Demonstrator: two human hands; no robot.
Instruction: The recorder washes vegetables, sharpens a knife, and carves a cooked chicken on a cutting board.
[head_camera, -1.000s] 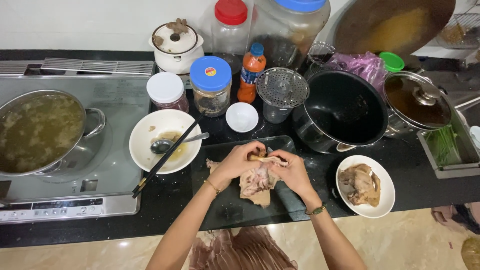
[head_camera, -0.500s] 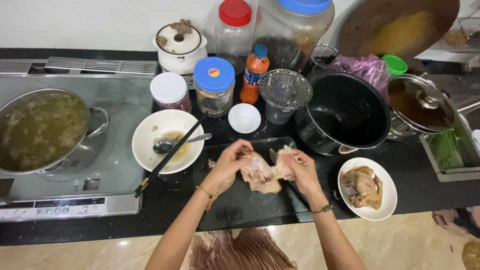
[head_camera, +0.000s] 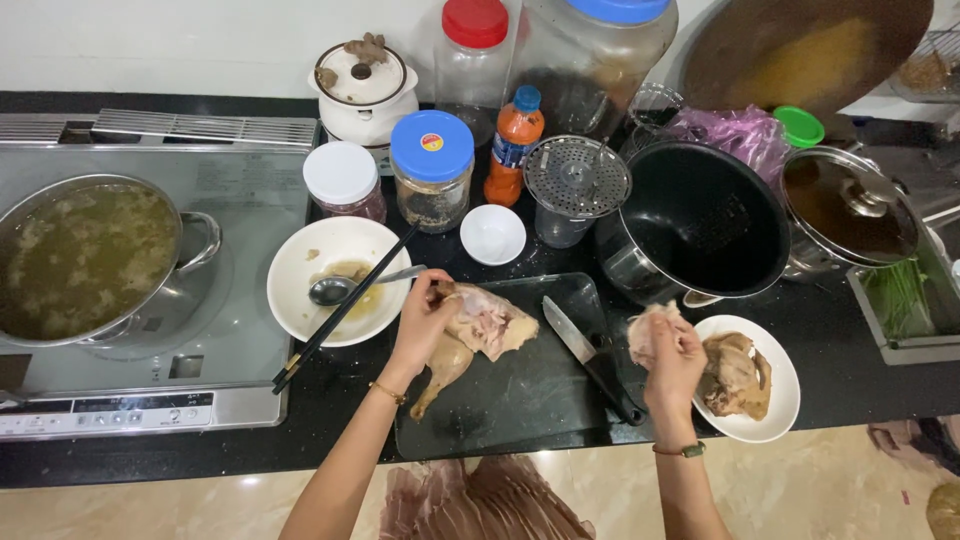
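The cooked chicken piece (head_camera: 480, 335) lies on the black cutting board (head_camera: 520, 420), pale and glossy, with a drumstick end pointing down toward the near edge. The left hand (head_camera: 425, 320) pins it at the upper edge, grip closed over skin and meat. Off to the other side, the right hand (head_camera: 672, 360) holds a torn strip of meat (head_camera: 645, 330), fingers pinched shut around it, just beside the white plate (head_camera: 765, 395) at the board's right.

That plate already carries a brownish heap of pulled meat (head_camera: 735, 375), so by my reading some of the stripping is done, while most of the piece on the board is still whole, bone in.

A knife (head_camera: 590, 355) lies slantwise on the board between the hands, black handle toward the person, untouched.

Moving outward: a white bowl (head_camera: 300, 265) left of the board holds a little yellowish liquid, a metal spoon (head_camera: 345, 288) and black chopsticks (head_camera: 345, 315) leaning over its rim. Behind stand a small white dish (head_camera: 493, 235), a blue-lidded jar (head_camera: 432, 170), a white-lidded jar (head_camera: 343, 180), an orange bottle (head_camera: 513, 145) and a perforated metal lid (head_camera: 577, 177) on a cup. A deep black pot (head_camera: 700, 220) sits empty at right. Far left, a steel pot of cloudy broth (head_camera: 85, 255) rests on the flat cooktop (head_camera: 240, 320), all on a dark bench (head_camera: 820, 330).
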